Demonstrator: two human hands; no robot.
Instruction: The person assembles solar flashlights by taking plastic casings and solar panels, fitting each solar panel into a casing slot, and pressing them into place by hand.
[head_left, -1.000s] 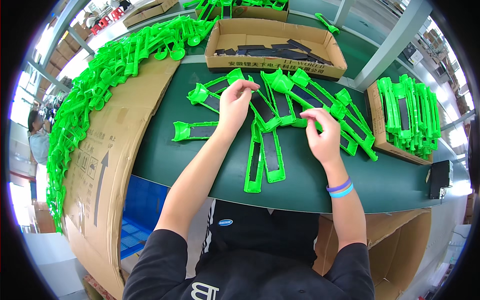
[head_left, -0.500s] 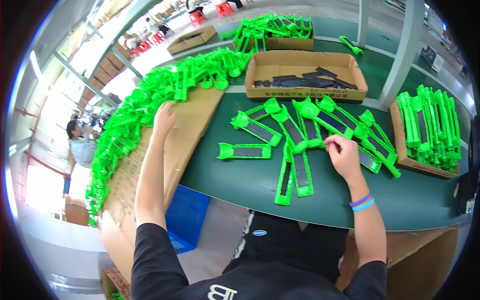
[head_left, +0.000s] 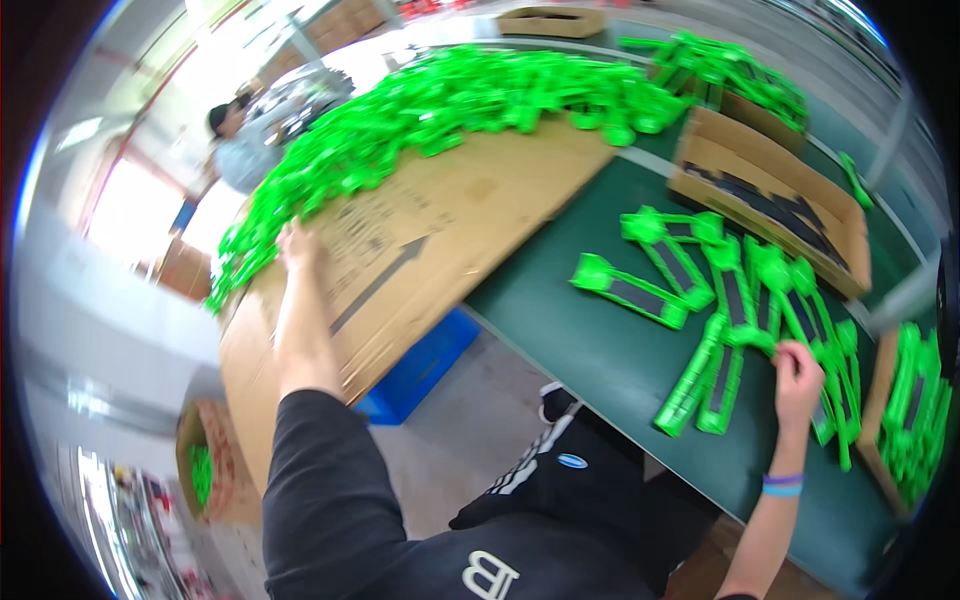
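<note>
My left hand [head_left: 297, 248] reaches over the cardboard sheet to the near edge of a long heap of bright green plastic parts [head_left: 430, 105]. Its fingertips are blurred against the green, so any hold is hidden. On the green tabletop, my right hand [head_left: 798, 382] is closed, thumb and forefinger together beside the end of a green frame. What it pinches, if anything, does not show clearly. To its left lie several green frames with dark strips set in them, such as the frame [head_left: 630, 291] at the group's left end. Others overlap in a fan.
A cardboard sheet [head_left: 480, 190] bears the heap, with a blue crate [head_left: 425, 365] below. Beyond the frames stands an open carton [head_left: 850, 225] of dark strips. Another carton [head_left: 885, 420] of green frames is at the right. A person [head_left: 245, 145] is at the far left.
The view has swung to the left. My left hand has moved along the heap to its nearer left part. My right hand stays pinched by the same group of frames.
</note>
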